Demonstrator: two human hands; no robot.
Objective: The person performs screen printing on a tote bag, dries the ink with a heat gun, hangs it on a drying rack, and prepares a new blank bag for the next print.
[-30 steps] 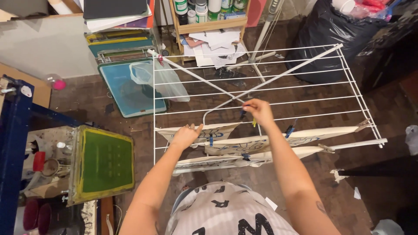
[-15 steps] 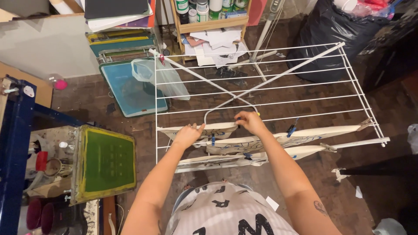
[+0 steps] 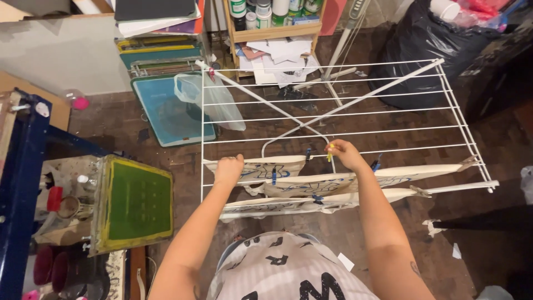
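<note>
A white wire drying rack (image 3: 388, 100) stands open in front of me. Several cream printed cloth bags (image 3: 288, 178) hang over its nearest rails, held by blue pegs (image 3: 273, 176). My left hand (image 3: 229, 168) grips the top edge of a bag at the rack's left end. My right hand (image 3: 341, 153) pinches a yellow peg (image 3: 330, 151) against the rail, just right of a blue peg (image 3: 308, 154). Both forearms reach forward over my patterned shirt.
A green-meshed printing screen (image 3: 136, 203) lies on a cluttered blue stand at the left. A teal tray (image 3: 166, 111) and a clear plastic bag (image 3: 214, 100) sit on the floor beyond the rack. Shelves with papers stand behind; a black rubbish bag (image 3: 427, 50) fills the far right.
My right hand has dropped from above the rack to the rail and now holds a yellow peg there. My left hand stays on the bag's edge.
</note>
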